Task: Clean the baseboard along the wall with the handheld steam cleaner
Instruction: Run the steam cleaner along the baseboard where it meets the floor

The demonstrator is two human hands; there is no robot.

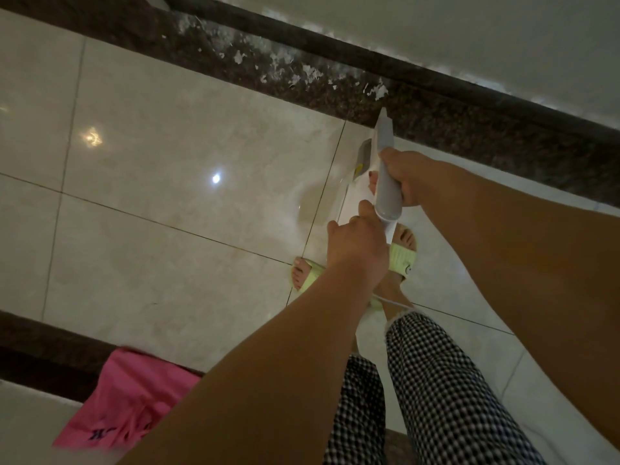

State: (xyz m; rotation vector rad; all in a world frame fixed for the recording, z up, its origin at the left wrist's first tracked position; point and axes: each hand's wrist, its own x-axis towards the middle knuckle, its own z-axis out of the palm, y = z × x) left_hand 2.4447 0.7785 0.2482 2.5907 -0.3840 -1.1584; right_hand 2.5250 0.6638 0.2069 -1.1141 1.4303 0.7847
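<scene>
Glossy tiles, speckled baseboard, tapered steam cleaner

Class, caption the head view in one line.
Both hands aim a steam cleaner at the flake-speckled baseboard.

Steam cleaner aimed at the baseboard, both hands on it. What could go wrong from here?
1. The nozzle points at loose white flakes on the baseboard; steam could scatter them over the floor tiles.
2. The cord trails across the feet in sandals: a likely snag or trip.
3. Glossy tiles may turn slippery if wetted.
</scene>
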